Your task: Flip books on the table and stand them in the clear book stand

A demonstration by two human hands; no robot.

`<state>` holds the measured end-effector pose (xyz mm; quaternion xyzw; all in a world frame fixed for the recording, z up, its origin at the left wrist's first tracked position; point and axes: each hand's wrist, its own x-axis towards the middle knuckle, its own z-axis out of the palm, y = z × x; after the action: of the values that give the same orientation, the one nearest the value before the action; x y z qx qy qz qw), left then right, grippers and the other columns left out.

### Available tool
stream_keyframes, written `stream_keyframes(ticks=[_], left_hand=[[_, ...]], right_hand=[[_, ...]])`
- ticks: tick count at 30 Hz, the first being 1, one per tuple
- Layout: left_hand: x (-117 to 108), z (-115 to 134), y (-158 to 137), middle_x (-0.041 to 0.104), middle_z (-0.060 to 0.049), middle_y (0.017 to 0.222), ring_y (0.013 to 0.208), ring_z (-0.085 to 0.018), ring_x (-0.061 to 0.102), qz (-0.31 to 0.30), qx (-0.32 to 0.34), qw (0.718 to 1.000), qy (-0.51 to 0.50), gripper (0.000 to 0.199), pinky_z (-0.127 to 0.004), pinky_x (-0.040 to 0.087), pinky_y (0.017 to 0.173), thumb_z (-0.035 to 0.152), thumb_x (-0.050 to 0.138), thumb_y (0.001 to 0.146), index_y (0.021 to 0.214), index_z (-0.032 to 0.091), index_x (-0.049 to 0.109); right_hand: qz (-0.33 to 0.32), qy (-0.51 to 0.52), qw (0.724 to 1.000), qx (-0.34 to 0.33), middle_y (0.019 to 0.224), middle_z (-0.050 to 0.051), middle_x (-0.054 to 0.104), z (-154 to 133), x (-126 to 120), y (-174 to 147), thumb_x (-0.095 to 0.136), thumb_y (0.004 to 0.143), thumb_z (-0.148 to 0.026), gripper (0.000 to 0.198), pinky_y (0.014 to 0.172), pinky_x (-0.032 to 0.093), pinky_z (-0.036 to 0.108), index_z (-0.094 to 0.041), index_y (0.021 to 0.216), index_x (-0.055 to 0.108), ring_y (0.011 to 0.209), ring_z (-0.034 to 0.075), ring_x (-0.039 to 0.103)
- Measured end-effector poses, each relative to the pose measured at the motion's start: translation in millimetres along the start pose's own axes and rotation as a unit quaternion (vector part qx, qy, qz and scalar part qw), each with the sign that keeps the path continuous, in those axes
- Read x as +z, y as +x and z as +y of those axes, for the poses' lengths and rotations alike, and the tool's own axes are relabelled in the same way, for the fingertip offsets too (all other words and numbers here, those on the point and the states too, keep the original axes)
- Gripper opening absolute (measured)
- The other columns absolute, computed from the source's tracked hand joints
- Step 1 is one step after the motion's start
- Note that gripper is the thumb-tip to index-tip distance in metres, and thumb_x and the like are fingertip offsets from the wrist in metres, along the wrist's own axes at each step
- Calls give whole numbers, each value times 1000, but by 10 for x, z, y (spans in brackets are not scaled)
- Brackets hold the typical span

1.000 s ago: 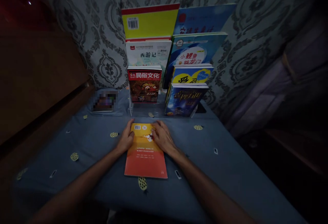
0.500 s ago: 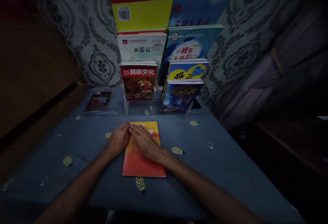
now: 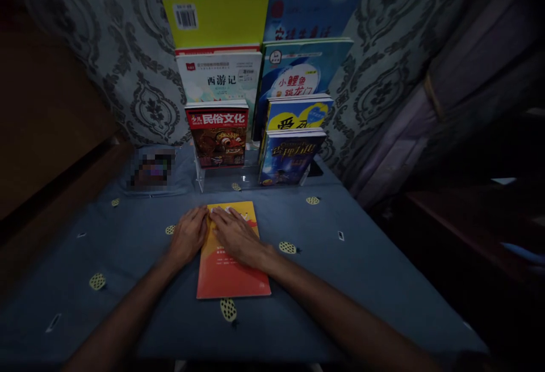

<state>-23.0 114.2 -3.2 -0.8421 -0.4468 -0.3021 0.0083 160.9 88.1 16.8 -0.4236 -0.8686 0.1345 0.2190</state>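
A thin paperback book [image 3: 233, 278] with an orange and yellow cover lies flat on the blue cloth in front of me. My left hand [image 3: 190, 233] is against the book's upper left edge, its fingers bent and pressed together on that edge. Across the upper cover rests my right hand [image 3: 236, 234], palm down, fingers stretched toward the same edge and hiding part of the cover picture. The fingertips of both hands nearly meet there.
Behind the book, a clear stand [image 3: 221, 180] holds several upright books in two columns, including a red-and-dark book [image 3: 219, 139] and a dark blue book [image 3: 289, 159]. A blurred-out object [image 3: 152, 170] lies back left. A dark flat object [image 3: 315, 168] lies by the stand. Patterned fabric [image 3: 149, 48] hangs behind.
The view has shifted slightly, so the stand and book appear a little further left. Both hands keep about the same place on the book.
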Motion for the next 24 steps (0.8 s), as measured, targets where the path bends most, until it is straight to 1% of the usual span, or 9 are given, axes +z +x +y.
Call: stream_keyframes(ticks=[4,11,14,16,18,20,24], left_hand=[[-7,15,5,68,-10,110,102,-25,64,-6,-4,1000,4,27,-44,51,94,16,41,94,114,19,59],[-10,21,5,67,-11,116,106,-27,63,-14,-12,1000,7,26,-46,50,96,17,41,94,113,18,59],[-21,23,10,67,-11,118,106,-27,63,-17,-7,1000,9,27,-47,50,96,18,40,94,113,18,60],[-41,34,21,67,-12,119,106,-28,62,-22,-6,1000,18,28,-48,50,95,17,41,94,113,17,62],[-68,48,42,67,-12,121,110,-29,60,-33,1,999,26,30,-50,49,95,16,42,93,113,18,63],[-94,60,74,66,-12,122,114,-29,58,-50,23,998,22,34,-51,48,96,12,42,90,116,18,64],[-111,95,184,65,-12,122,114,-26,59,-91,82,992,-4,45,-46,49,96,6,40,85,122,19,63]], right_hand=[[22,-5,1000,16,143,17,54,120,-53,-82,42,98,-21,41,118,29,50,-16,139,49,141,23,41],[36,-17,995,86,142,16,56,357,-312,-335,44,97,-20,38,117,30,49,-16,134,53,137,24,47],[47,3,995,89,141,14,57,446,-349,-397,45,96,-17,38,116,30,51,-17,133,55,135,24,49],[65,36,993,87,139,12,59,516,-357,-405,44,95,-16,39,115,33,50,-19,132,57,133,23,51],[87,87,988,92,134,10,63,600,-370,-395,43,95,-17,38,110,41,46,-20,130,59,127,22,57],[108,144,979,99,129,9,67,693,-393,-376,42,95,-19,37,104,47,44,-21,126,62,119,21,62],[128,239,957,99,124,9,70,844,-433,-347,42,96,-22,35,103,48,44,-19,122,65,116,22,64]])
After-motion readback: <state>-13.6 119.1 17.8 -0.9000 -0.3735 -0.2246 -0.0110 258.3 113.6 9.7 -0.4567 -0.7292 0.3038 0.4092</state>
